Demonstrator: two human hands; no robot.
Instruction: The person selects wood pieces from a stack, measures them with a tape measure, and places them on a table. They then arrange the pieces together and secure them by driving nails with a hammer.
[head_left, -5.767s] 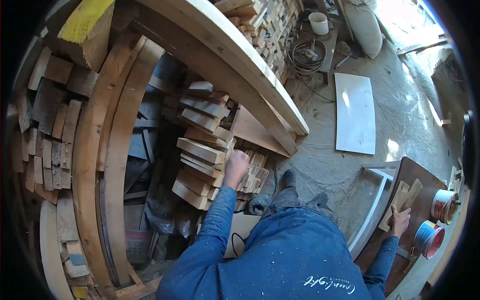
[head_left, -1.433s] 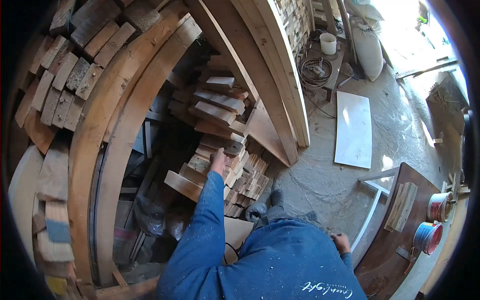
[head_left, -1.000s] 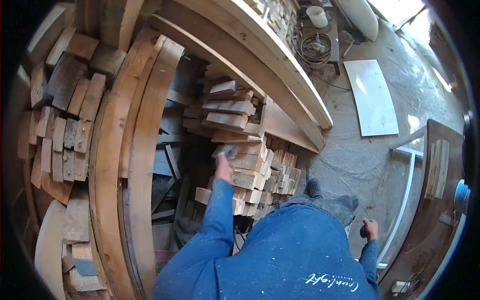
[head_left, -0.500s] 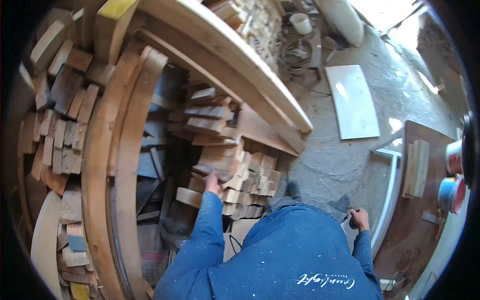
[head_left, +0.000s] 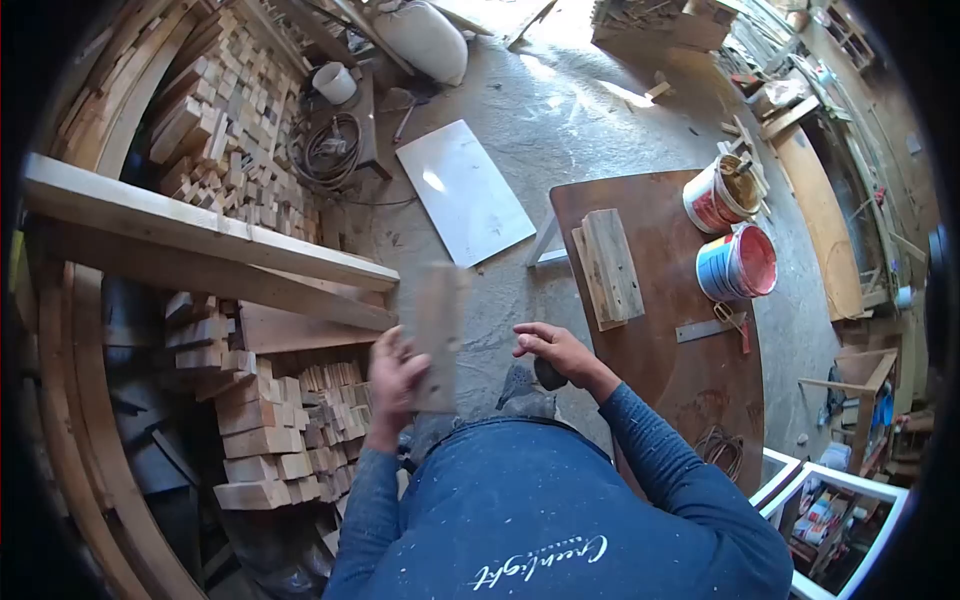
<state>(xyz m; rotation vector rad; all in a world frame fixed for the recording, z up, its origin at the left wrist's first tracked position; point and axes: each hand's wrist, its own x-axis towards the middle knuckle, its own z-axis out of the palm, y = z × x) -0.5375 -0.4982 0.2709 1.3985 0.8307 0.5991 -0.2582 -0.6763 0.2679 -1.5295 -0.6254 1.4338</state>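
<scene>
My left hand (head_left: pixel 395 375) grips a short wooden board (head_left: pixel 438 335), held upright in front of my body and smeared by motion. A hole or knot shows as a dark spot on its face. My right hand (head_left: pixel 562 355) is curled round a small dark rounded object (head_left: pixel 548 376) whose kind I cannot make out. That hand is between the board and the brown table (head_left: pixel 660 410). On the table, nearest to my right hand, lie a few stacked wood pieces (head_left: pixel 612 268).
Stacked wood offcuts (head_left: pixel 270 440) stand at my left, below long beams (head_left: pixel 210 225). A white panel (head_left: pixel 466 192) lies on the floor ahead. Two paint buckets (head_left: pixel 716 270) and a metal ruler (head_left: pixel 703 329) are on the table. White frames (head_left: pixel 850 480) stand at lower right.
My left hand has left the wood stack and brought a board in front of me. My right hand has come up and inward. The view has turned right.
</scene>
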